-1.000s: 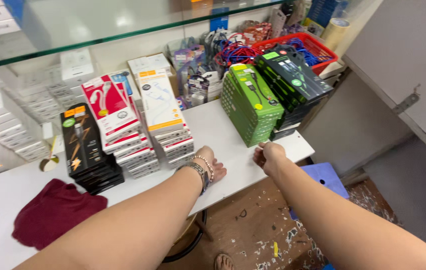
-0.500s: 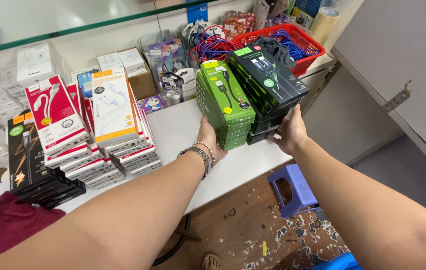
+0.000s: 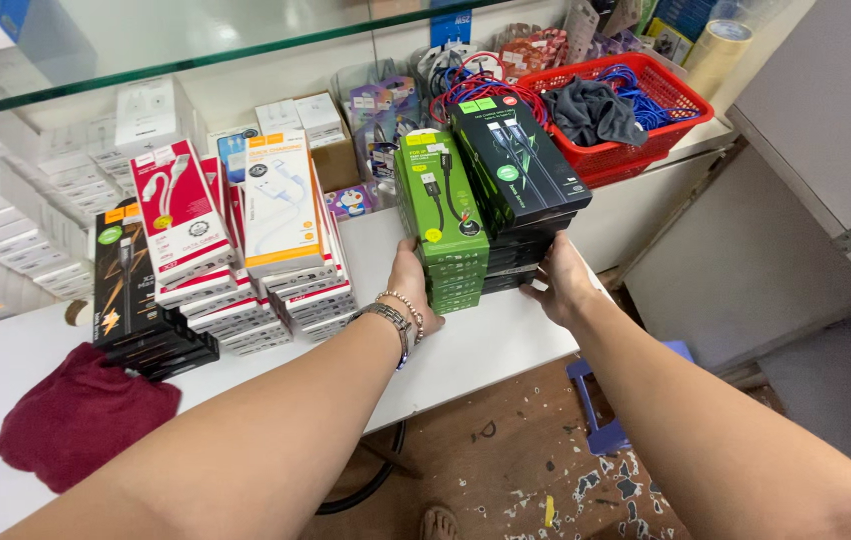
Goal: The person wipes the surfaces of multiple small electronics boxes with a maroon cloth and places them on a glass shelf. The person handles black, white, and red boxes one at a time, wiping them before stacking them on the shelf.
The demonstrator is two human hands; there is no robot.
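white counter (image 3: 506,340): runs from near left to far right under a glass shelf (image 3: 146,60).

green boxes (image 3: 441,215): one stack of flat cable packs, standing near the right end of the counter, top pack tilted up toward the camera. left hand (image 3: 411,285) lies flat against the near left side of the stack, fingers spread along its lower packs; a beaded bracelet and a dark band sit on the wrist.

black boxes (image 3: 521,170): a second stack touching the right side of the green one, top pack also tilted. right hand (image 3: 561,285) is pressed open against its near right corner, thumb up along the edge. the two hands bracket both stacks between them; neither hand pinches anything.

red and white boxes (image 3: 181,215): leaning stack, left of the green one, apart from it.

white and orange boxes (image 3: 281,205): stack just beside the red and white ones, nearest neighbour to the left hand.

black and orange boxes (image 3: 131,280): lower stack, further left.

maroon cloth (image 3: 81,415): crumpled on the near left of the counter.

red basket (image 3: 636,110): far right, behind the black stack, holding a grey cloth and blue cords.

tape roll (image 3: 716,50): far right, beyond the basket.

blue stool (image 3: 606,400): on the paint-flecked floor, below the right forearm.
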